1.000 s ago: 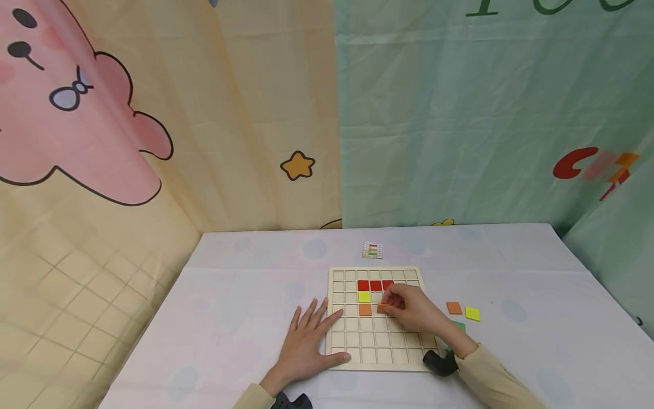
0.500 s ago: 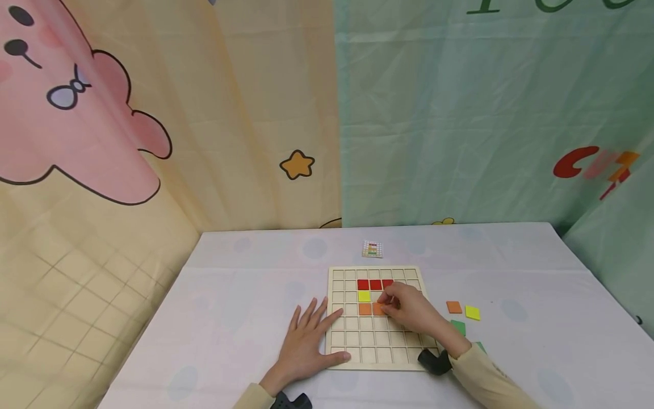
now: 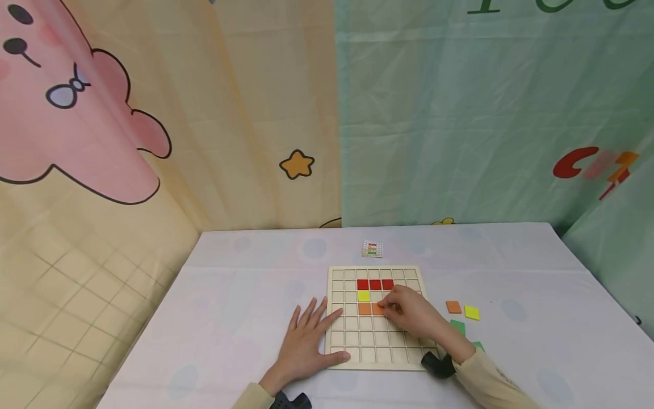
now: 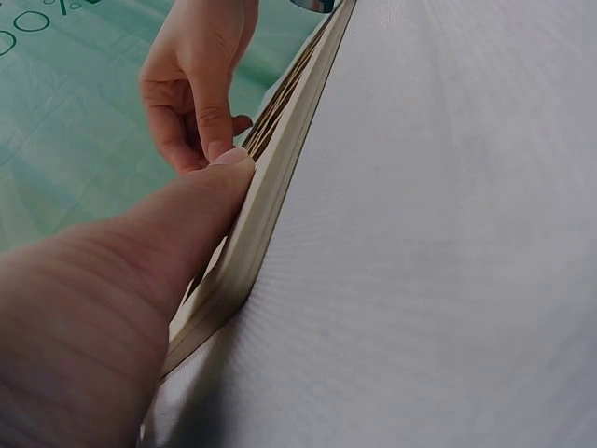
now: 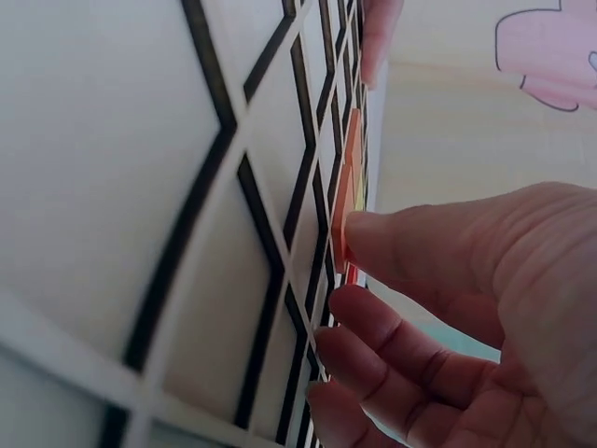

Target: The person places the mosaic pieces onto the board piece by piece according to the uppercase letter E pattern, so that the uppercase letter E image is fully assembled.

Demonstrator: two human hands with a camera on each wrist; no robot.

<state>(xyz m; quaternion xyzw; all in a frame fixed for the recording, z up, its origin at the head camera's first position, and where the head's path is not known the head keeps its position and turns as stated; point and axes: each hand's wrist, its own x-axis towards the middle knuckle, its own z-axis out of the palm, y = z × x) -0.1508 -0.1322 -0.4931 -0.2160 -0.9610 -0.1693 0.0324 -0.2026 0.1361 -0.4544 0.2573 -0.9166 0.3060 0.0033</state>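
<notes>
A pale wooden grid board (image 3: 352, 341) lies on the table with coloured square tiles in some of its cells. My right hand (image 3: 414, 309) is over the board's middle, its thumb and fingertips at an orange tile (image 3: 377, 309). In the right wrist view the thumb (image 5: 373, 233) touches that orange tile (image 5: 343, 219), and the index finger is largely hidden. To its left sits another orange tile (image 3: 364, 309), with a yellow tile (image 3: 363, 296) above and three red tiles (image 3: 375, 284) in a row higher up. My left hand (image 3: 305, 343) rests, fingers spread, on the board's left edge.
Right of the board lie a loose orange tile (image 3: 453, 307), a yellow tile (image 3: 472, 313) and green tiles (image 3: 457, 326), one partly hidden by the right arm. A small pattern card (image 3: 372, 249) lies behind the board. Printed curtains (image 3: 255, 113) hang beyond the table (image 3: 230, 295).
The orange tile under my right hand went from tilted to lying flat beside the other orange one. My right fingers have since drawn slightly right. My left hand stays put.
</notes>
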